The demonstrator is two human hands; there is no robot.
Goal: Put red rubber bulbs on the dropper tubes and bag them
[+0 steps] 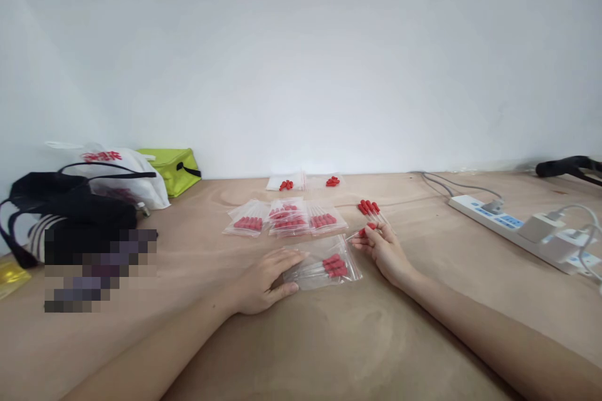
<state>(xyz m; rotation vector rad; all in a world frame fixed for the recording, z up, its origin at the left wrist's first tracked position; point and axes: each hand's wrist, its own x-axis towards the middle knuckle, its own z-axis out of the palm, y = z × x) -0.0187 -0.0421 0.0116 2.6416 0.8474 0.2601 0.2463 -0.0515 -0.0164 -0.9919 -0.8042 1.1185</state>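
Note:
A clear zip bag (310,268) lies on the table with several red-bulbed droppers (335,265) inside. My left hand (268,279) rests on its left end, fingers stretched out flat and thumb apart. Just beyond the bag's right end, my right hand (383,247) pinches a single dropper (364,232) by its red bulb, the thin clear tube pointing left toward the bag. Past that hand lies a loose group of droppers (369,207), their tubes partly hidden by my fingers. Which edge of the bag is open I cannot tell.
Filled zip bags (286,216) lie in overlapping stacks beyond my hands. Behind them are two bags with red bulbs (333,182). A power strip (508,225) with chargers and cables stands at right. A black bag (75,216), white plastic bag (136,178) and green box (174,169) are left.

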